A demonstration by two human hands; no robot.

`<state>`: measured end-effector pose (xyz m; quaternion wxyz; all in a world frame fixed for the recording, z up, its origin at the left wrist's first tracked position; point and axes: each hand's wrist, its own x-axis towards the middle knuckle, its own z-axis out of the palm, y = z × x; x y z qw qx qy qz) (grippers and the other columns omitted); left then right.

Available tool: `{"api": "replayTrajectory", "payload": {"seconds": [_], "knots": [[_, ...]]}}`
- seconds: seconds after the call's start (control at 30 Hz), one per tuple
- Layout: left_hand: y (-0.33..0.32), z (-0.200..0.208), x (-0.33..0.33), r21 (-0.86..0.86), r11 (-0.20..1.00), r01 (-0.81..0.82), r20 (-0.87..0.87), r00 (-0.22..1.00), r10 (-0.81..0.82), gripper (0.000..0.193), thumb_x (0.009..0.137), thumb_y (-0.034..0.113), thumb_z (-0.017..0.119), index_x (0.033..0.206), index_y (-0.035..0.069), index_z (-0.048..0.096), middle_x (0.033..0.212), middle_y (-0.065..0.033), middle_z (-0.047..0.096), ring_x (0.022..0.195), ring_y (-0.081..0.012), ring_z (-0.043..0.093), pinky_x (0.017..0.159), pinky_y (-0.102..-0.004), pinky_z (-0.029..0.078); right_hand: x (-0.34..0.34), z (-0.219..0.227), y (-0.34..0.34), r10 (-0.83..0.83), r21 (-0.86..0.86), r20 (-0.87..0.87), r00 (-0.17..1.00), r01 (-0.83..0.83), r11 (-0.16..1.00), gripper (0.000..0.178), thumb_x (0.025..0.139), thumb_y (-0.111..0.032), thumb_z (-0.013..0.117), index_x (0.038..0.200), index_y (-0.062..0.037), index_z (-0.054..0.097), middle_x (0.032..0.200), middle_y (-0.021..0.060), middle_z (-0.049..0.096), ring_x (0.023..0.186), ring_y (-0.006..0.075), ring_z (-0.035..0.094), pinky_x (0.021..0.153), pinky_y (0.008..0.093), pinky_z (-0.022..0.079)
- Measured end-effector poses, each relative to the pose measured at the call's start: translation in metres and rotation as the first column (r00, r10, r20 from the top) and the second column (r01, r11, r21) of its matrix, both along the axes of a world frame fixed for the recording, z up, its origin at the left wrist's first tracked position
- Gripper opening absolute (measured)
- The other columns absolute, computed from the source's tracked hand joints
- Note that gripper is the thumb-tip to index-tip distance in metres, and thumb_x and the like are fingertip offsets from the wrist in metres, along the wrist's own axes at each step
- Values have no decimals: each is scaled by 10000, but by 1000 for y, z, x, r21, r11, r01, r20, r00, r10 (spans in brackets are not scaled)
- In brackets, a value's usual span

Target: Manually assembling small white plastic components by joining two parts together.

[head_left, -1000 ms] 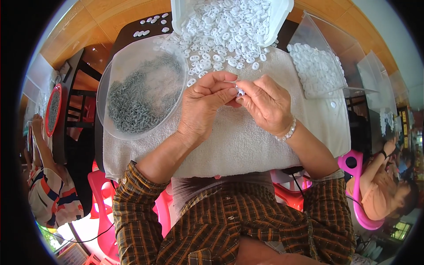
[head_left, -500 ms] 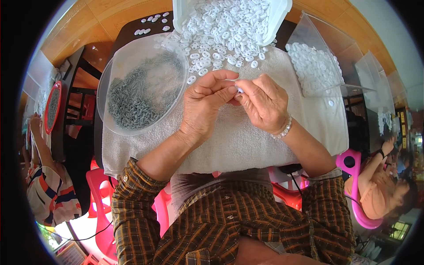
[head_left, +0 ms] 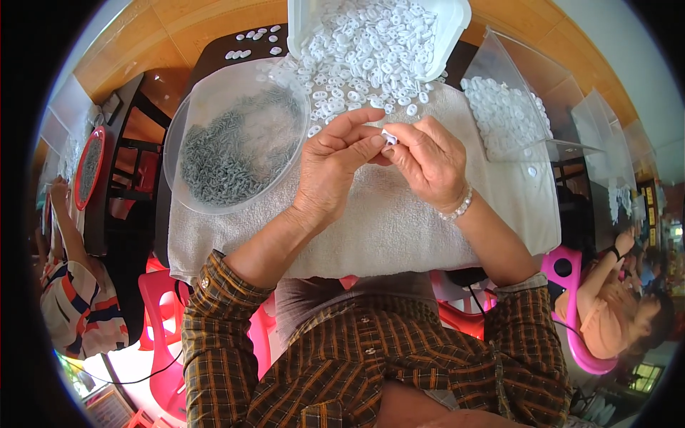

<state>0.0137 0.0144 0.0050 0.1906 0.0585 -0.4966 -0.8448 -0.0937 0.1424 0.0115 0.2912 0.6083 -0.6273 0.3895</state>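
A small white plastic piece (head_left: 389, 138) is pinched between the fingertips of both hands, above a pale towel (head_left: 371, 242). My left hand (head_left: 328, 160) grips it with the thumb and a bent finger, the other fingers curled loosely. My right hand (head_left: 435, 162), with a beaded bracelet at the wrist, closes thumb and index finger on its right side. The fingers cover part of the piece. Just beyond the hands lie loose white oval pieces with two holes (head_left: 342, 102), spilling from a tilted white bin (head_left: 457, 28).
Left of my hands stands a round clear tub (head_left: 170, 167) holding small grey screw-like parts (head_left: 217, 167). On the right is a clear box (head_left: 510, 60) with white pieces (head_left: 499, 118). Other people sit at both sides, one in an orange top (head_left: 605, 324).
The white piece has turned between my fingertips and shows more of its surface. My hands stay almost in place; the whole view has shifted slightly.
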Motion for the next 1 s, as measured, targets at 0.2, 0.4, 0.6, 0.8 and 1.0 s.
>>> {"api": "replayTrajectory", "payload": {"seconds": [0.2,0.4,0.6,0.8,1.0], "knots": [[-2,6,-1,-83,996,17,18,1000,-16,275,890,-9,560,1162,11,590,927,-76,666,827,-128,625,745,-261,530,0,10,5,-23,48,107,994,18,999,250,761,-98,725,987,-14,661,709,52,553,566,137,524,486,253,425],[-4,2,-4,-94,995,21,54,998,-16,263,892,2,556,1151,9,599,957,-79,660,828,-146,627,752,-289,541,-8,14,7,-63,82,27,998,61,995,253,774,-121,717,992,-11,650,742,54,565,580,149,542,495,263,444],[-9,8,-2,-109,990,93,63,994,-87,236,885,17,577,1117,-9,613,958,-88,664,842,-145,629,751,-285,537,-11,13,8,-37,100,-51,998,42,994,249,799,-172,701,969,-2,633,751,52,572,587,166,550,494,279,446],[-10,16,1,-217,968,125,2,992,-128,238,862,0,603,1098,-19,621,950,-93,665,815,-144,632,737,-270,536,-11,17,12,-10,90,-95,995,19,996,254,803,-197,697,928,9,616,727,52,563,577,163,542,486,278,443],[-5,17,3,-348,933,87,1,996,-92,238,852,9,623,1088,-21,628,909,-73,666,800,-111,619,714,-234,530,-13,20,15,9,99,-182,983,9,995,287,788,-227,702,915,11,604,721,49,553,577,164,534,472,277,440]]}}
